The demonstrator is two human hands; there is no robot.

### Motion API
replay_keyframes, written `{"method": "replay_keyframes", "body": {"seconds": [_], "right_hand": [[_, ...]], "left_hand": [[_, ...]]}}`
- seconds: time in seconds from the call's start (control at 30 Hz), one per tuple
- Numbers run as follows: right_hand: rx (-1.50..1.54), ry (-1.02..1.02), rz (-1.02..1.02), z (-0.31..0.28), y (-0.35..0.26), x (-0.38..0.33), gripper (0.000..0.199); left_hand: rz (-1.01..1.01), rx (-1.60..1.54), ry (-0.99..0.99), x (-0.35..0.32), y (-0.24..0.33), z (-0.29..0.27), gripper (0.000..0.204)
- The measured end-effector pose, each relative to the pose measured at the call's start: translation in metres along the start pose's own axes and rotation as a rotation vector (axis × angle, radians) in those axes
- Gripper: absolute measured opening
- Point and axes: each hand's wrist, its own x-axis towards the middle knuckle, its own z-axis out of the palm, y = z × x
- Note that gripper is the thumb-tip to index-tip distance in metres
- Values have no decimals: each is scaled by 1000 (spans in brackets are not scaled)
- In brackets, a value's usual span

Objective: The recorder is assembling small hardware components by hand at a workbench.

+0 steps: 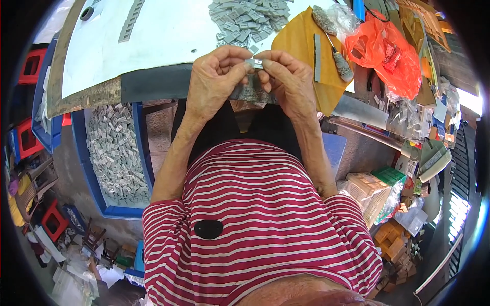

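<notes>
Pinching one small grey metal piece (pixel 256 63) between the fingers of both hands, the left hand (pixel 214 76) and right hand (pixel 288 79) meet just over the near edge of the desk (pixel 153 35). Beyond them, on the white desk top, lies a heap of like grey pieces (pixel 245 20); a blue bin (pixel 115 153) at the lower left holds many more — so the work looks far from finished. To the right, an orange plastic bag (pixel 388 51) and tools crowd in — the left stays open.

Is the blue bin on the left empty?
No, the blue bin is packed with small grey pieces, heaped up across most of its inside.
</notes>
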Motion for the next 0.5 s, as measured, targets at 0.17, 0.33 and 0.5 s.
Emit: {"method": "replay_keyframes", "body": {"seconds": [0.17,0.33,0.5], "right_hand": [[-68,33,-4,4,0,3,15],[-244,83,-59,10,0,7,14],[-399,87,-69,17,-4,6,16]], "left_hand": [[51,67,21,1,-4,-2,15],[297,429,-22,2,3,-7,17],[445,673,-25,4,2,-14,19]]}}
